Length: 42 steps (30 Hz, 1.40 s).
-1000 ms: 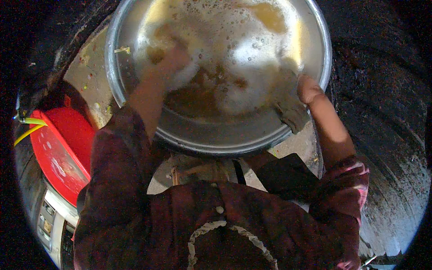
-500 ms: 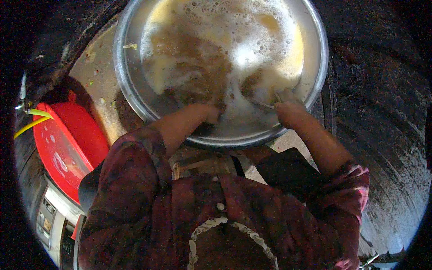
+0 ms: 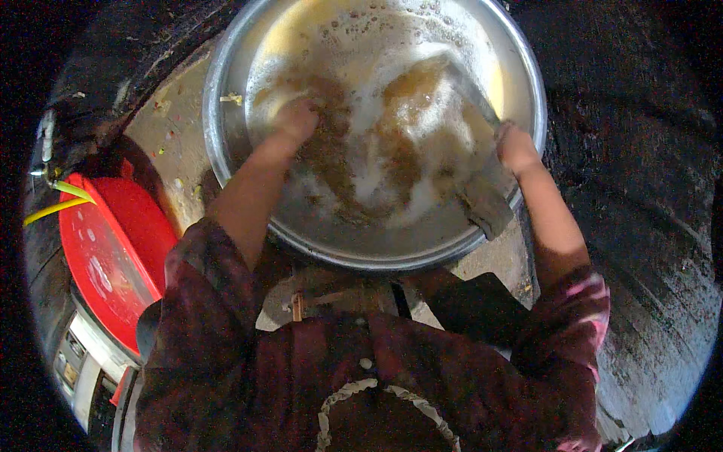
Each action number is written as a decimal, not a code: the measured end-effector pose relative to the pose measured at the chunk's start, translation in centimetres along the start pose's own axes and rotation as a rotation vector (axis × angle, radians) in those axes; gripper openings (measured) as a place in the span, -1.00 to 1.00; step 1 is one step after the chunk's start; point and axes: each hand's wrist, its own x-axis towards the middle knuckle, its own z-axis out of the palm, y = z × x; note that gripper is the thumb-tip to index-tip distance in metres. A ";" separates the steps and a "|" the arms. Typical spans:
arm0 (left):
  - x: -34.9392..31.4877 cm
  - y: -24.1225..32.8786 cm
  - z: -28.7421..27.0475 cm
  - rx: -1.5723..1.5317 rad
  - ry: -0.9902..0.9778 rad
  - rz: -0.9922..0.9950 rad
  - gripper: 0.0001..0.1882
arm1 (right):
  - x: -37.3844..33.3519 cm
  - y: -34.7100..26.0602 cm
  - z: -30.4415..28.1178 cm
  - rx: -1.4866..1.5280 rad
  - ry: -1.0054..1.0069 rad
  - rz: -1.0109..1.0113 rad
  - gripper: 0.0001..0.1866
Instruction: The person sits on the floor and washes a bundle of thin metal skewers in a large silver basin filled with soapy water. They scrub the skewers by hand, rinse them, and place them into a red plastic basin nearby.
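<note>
A wide metal basin [image 3: 213, 120] holds cloudy, brownish, foamy water [image 3: 361, 169]. At the basin's left side, my left hand [image 3: 298, 119] dips at the water's surface; its fingers are blurred and partly under water. My right hand [image 3: 517, 147] is closed over the right side of the basin, around the end of a long, flat greyish tool [image 3: 476, 96]. The tool slants up and left into the foam, and its far end is hard to make out. Below my right hand, a grey-brown piece that looks like cloth [image 3: 488, 209] lies over the basin's near right rim.
Left of the basin stands a red plastic tub [image 3: 113, 248], with a yellow-green hose [image 3: 64, 205] over its edge near a tap [image 3: 47, 151]. A pale scrap [image 3: 232, 99] sticks to the basin's inner left wall. Dark, worn surfaces [image 3: 625, 188] rise at the right.
My left hand has moved from the near rim forward and left. My right hand has gone outward and forward, the tool swinging farther up. The grey-brown piece now shows on the rim.
</note>
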 end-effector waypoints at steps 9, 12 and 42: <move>-2.1 -5.6 0.8 -0.385 0.154 -0.330 -0.61 | 9.9 -12.9 0.6 -0.071 0.185 -0.335 -0.68; -1.0 -5.8 0.7 -0.432 0.244 -0.346 -0.60 | 13.1 -15.0 5.9 -0.076 0.232 -0.406 -0.73; 2.2 -4.9 11.3 -0.188 -0.326 0.039 -0.67 | -8.7 -11.2 6.2 0.088 -0.561 -0.692 -0.84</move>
